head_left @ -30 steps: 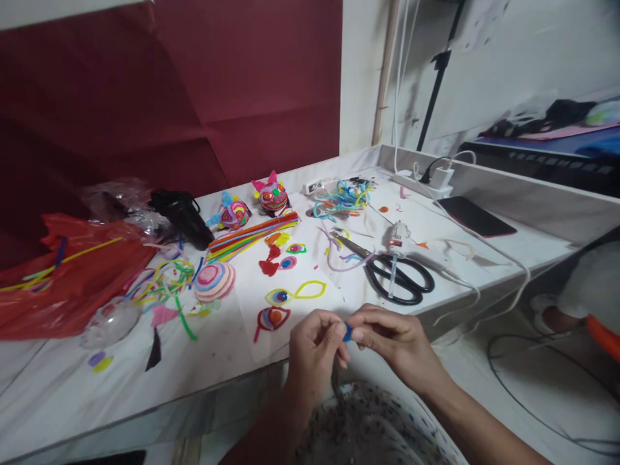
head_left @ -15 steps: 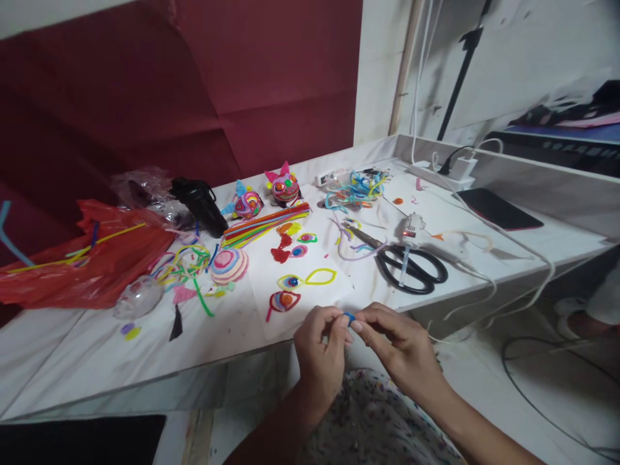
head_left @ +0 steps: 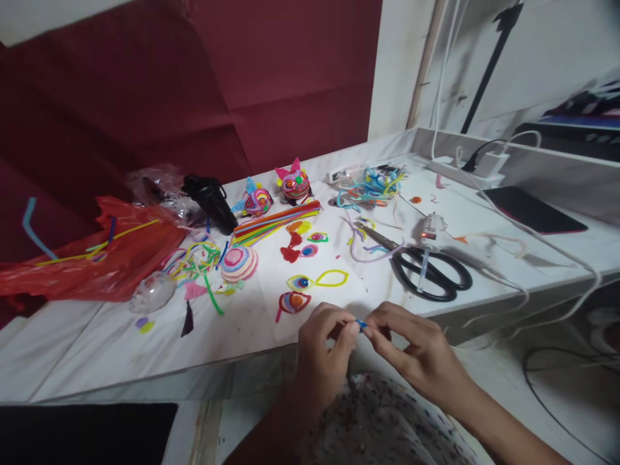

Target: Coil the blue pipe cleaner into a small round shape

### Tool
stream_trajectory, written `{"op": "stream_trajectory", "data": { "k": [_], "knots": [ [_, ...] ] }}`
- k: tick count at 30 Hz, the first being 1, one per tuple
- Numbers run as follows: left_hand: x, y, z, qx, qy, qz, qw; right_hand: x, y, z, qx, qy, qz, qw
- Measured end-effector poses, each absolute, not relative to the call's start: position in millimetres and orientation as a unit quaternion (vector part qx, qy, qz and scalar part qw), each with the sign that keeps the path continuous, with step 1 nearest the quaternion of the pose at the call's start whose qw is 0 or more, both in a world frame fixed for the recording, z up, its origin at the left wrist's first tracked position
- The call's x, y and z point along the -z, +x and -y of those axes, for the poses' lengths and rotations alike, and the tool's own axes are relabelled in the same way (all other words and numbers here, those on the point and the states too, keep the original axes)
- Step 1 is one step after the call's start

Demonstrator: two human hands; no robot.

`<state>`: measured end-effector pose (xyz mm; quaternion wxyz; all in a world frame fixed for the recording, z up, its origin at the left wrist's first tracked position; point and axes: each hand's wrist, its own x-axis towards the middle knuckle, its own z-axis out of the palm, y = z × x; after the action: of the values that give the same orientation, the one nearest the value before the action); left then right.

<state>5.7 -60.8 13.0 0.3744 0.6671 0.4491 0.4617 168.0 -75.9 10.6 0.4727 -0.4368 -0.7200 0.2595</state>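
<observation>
Between the fingertips of both hands is a short blue piece [head_left: 361, 325], likely pipe cleaner, mostly covered by the fingers. My left hand [head_left: 325, 352] pinches one end and my right hand [head_left: 417, 352] pinches the other, just over the table's front edge. Close beyond them lies a white paper sheet [head_left: 271, 284]. On it rest a red-rimmed eye shape with an orange centre [head_left: 293, 302], a yellow eye shape with a blue centre [head_left: 301, 283] and a yellow loop [head_left: 333, 278]. Smaller coloured eye pieces [head_left: 310, 250] lie farther up.
Large black-handled scissors [head_left: 426, 271] and a glue gun [head_left: 432, 227] with its cable lie right. Behind are a pipe cleaner bundle [head_left: 276, 221], two decorated heads [head_left: 294, 183] and a black bottle [head_left: 213, 203]. A red plastic bag [head_left: 130, 252] lies left; a phone [head_left: 533, 210] lies far right.
The view has swung slightly left, so the table's things appear farther right. Both hands still pinch the blue piece, with the fingers slightly shifted.
</observation>
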Motion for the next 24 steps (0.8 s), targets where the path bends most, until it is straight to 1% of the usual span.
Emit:
{"op": "stream_trajectory", "data": {
  "k": [5,8,10,14,20,24],
  "knots": [
    [-21.5,2.6,53.4,-0.424,0.673,-0.448,0.407,-15.9,176.4,68.0,-0.217,-0.415,0.764,0.444],
    [-24.6,5.6,47.0,-0.423,0.684,-0.424,0.417,-18.4,182.0,65.9,-0.192,-0.412,0.781,0.427],
    [-26.1,9.9,42.5,-0.424,0.674,-0.408,0.446,-20.5,186.6,66.0,-0.164,-0.418,0.787,0.423],
    [-28.1,22.3,35.2,-0.405,0.66,-0.393,0.496,-27.3,198.6,68.6,-0.089,-0.429,0.788,0.432],
    [-30.4,42.6,21.8,-0.364,0.696,-0.374,0.493,-36.5,224.4,68.2,-0.029,-0.462,0.773,0.434],
    [-32.8,67.6,13.6,-0.378,0.702,-0.361,0.484,-43.5,246.8,64.6,-0.005,-0.458,0.747,0.481]
  ]
}}
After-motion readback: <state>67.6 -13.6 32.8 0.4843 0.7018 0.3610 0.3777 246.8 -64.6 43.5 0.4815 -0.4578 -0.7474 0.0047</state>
